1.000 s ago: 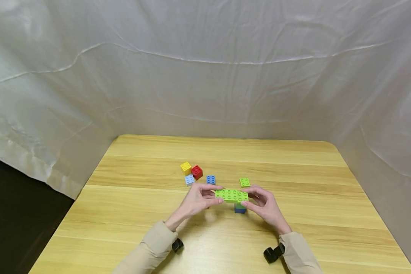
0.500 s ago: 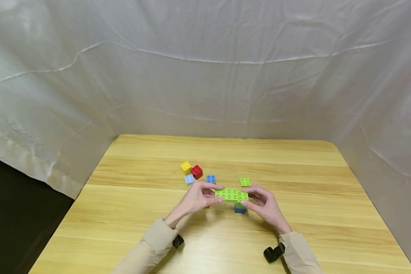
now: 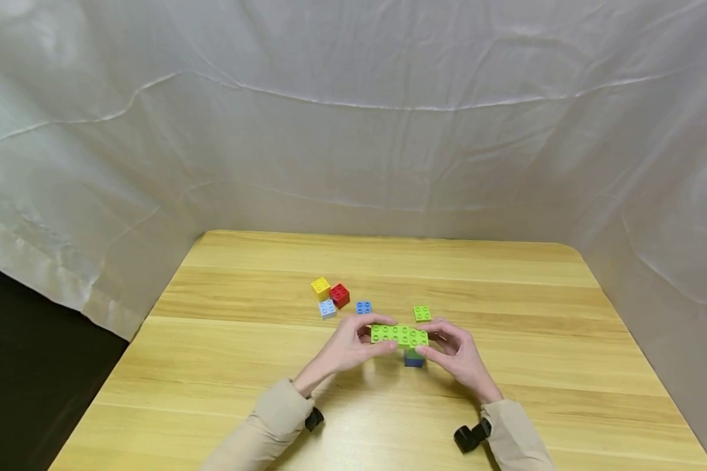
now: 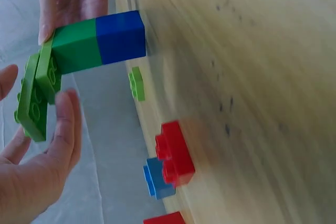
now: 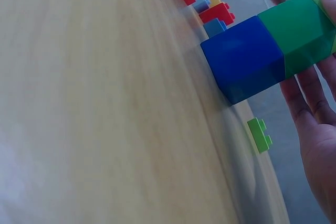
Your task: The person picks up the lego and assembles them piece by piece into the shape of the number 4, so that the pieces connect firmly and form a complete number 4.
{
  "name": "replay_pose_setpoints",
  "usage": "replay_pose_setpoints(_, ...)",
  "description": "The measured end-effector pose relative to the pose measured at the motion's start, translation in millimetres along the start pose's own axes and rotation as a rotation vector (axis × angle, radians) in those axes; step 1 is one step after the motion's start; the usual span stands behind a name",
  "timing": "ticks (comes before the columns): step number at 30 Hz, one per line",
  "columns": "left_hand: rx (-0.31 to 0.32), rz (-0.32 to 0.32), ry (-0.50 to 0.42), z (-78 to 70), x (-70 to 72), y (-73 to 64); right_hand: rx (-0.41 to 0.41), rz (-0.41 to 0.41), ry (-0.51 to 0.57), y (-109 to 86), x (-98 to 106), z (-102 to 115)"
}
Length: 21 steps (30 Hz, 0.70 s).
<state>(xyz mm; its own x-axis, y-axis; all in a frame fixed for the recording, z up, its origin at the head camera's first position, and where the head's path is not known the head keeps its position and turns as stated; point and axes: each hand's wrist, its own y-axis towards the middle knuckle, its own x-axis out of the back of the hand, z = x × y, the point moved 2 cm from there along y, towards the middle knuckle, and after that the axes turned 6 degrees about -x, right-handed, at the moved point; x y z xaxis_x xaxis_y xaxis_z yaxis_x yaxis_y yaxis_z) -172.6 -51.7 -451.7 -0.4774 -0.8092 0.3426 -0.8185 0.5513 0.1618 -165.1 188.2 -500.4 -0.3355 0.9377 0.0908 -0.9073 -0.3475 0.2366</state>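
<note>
Both hands hold a stack of toy building bricks above the wooden table. Its bottom is a dark blue brick (image 5: pixel 244 59), with a green brick (image 4: pixel 76 46) on it. Light green plates top the stack; the upper plate (image 4: pixel 32 100) juts out sideways past the lower plate (image 4: pixel 47 72). My right hand (image 3: pixel 456 353) pinches the right end between thumb and fingers. At the left, overhanging part my left hand (image 3: pixel 356 343) curls thumb and fingers around the upper plate's front and back edges. A red brick (image 4: pixel 177 153) lies beneath, hidden by the left hand in the head view.
On the wooden table (image 3: pixel 241 366), a yellow brick (image 3: pixel 321 288), a dark red brick (image 3: pixel 340 296) and a light blue brick (image 3: pixel 327 309) cluster at back left. Nearer are a blue brick (image 3: pixel 363 307) and a loose light green plate (image 3: pixel 422 313). A grey curtain (image 3: pixel 389 150) hangs behind.
My left hand has slid right along the upper light green plate, from its left end toward the middle. The right hand and the stack have stayed nearly still.
</note>
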Motion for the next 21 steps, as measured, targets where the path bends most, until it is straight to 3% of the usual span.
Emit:
replay_pose_setpoints(5,0.020,-0.005,-0.008,1.9,-4.6,0.0,-0.007,-0.004,-0.004,-0.3,0.3,-0.6)
replay_pose_setpoints(9,0.038,-0.011,-0.072,3.5,-7.3,0.6,-0.013,-0.008,-0.010,-0.5,0.4,-0.4)
replay_pose_setpoints(21,0.032,-0.027,-0.178,11.6,-10.6,3.5,-0.013,-0.003,-0.008,-0.3,0.5,0.7)
